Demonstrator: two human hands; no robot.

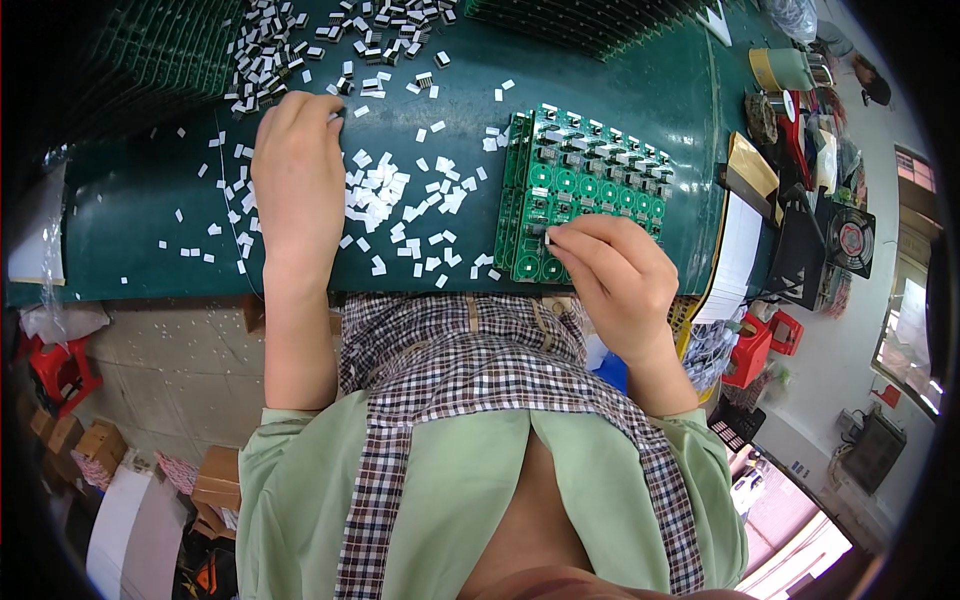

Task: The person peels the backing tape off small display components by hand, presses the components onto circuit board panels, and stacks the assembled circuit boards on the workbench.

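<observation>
A stack of green circuit boards lies on the table before me, its top board carrying rows of small black parts and round printed outlines. My right hand pinches a small white-topped part against the near left area of that board. My left hand is at the near edge of a pile of black pinned components with white tops. Its fingers are bent together, and what their tips hold, if anything, is hidden. Small white tabs are heaped and scattered between the hands.
Racks of upright green boards stand at the far left and far middle. Along the right table edge are white papers, a brown pad and a green-and-yellow cup. A small fan stands beyond them.
</observation>
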